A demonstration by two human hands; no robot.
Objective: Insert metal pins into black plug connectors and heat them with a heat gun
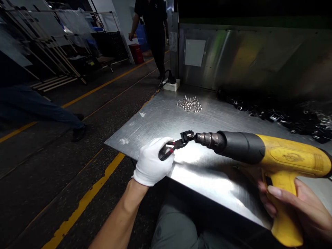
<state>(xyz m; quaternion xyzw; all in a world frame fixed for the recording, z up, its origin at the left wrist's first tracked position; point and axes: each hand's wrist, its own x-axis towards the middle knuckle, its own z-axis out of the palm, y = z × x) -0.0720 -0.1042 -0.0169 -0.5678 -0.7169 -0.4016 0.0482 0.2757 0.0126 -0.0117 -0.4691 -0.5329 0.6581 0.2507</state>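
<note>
My left hand (153, 162), in a white glove, is closed round the handles of dark pliers (177, 144) with red marks. In the jaws of the pliers sits a small black part (185, 136) with a shiny metal piece in its end. My bare right hand (298, 200) grips the handle of a yellow and black heat gun (287, 155). The heat gun's stepped metal nozzle (209, 139) points left, its tip close to the black part. Whether the two touch, I cannot tell. Both tools are held above the metal table (153, 128).
A cluster of small silver metal pieces (190, 103) stands farther back on the table. Black parts (272, 116) lie piled along the right rear. A white power strip (171, 84) with a black plug is at the far corner. Two people (153, 31) are on the floor beyond, near racks (52, 45).
</note>
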